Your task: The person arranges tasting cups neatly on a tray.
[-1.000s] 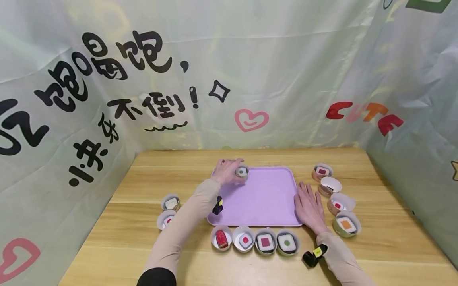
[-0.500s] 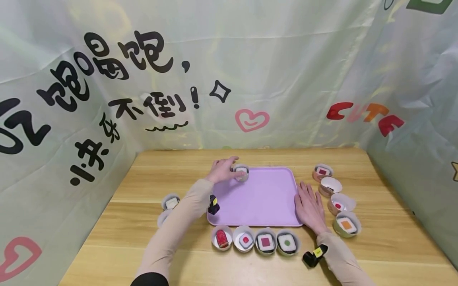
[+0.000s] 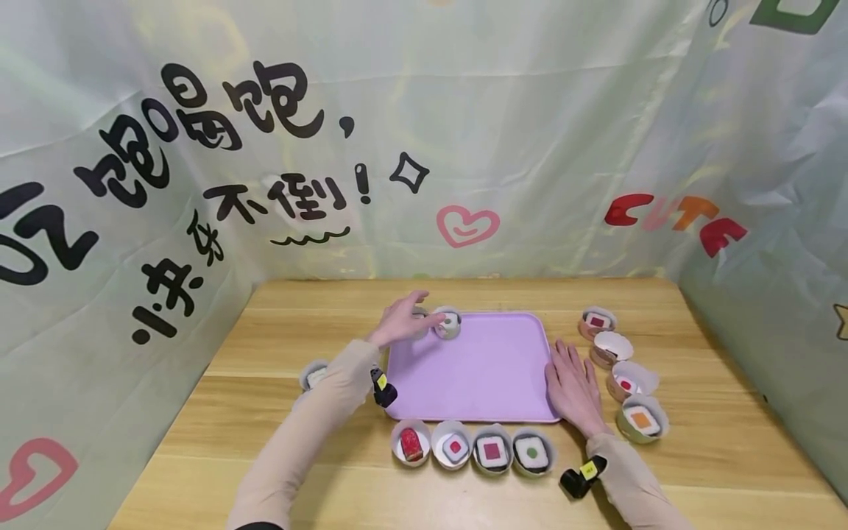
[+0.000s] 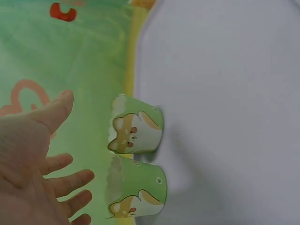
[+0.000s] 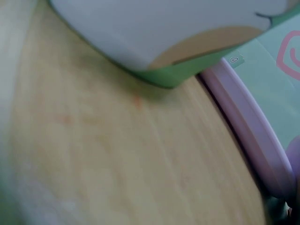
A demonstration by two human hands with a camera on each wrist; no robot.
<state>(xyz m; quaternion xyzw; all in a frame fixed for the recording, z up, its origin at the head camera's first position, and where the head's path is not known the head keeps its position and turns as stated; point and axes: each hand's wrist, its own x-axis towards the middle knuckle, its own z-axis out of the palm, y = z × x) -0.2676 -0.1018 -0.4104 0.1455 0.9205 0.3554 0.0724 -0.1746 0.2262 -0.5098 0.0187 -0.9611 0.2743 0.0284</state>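
Observation:
Two paper cups stand side by side at the back left corner of the purple tray (image 3: 470, 368): the right cup (image 3: 448, 328) holds a piece like a sushi roll, and the left cup (image 3: 419, 313) is partly hidden behind the left hand (image 3: 401, 321). In the left wrist view, the upper cup (image 4: 138, 126) and the lower cup (image 4: 140, 190) are green with a dog print. My left hand (image 4: 42, 159) is apart from both there, fingers and thumb spread, holding nothing. My right hand (image 3: 575, 386) lies flat at the tray's right edge, fingers extended.
Several similar cups (image 3: 492, 450) line the tray's front. More cups (image 3: 641, 418) stand in a column on the right, and one cup (image 3: 313, 375) shows at left beside the sleeve. A printed cloth (image 3: 530, 147) walls the wooden table (image 3: 358, 478) behind and at the sides.
My left hand has let go of the right cup and drawn back leftward, its fingers opening. The left cup now shows behind it. My right hand has stayed put.

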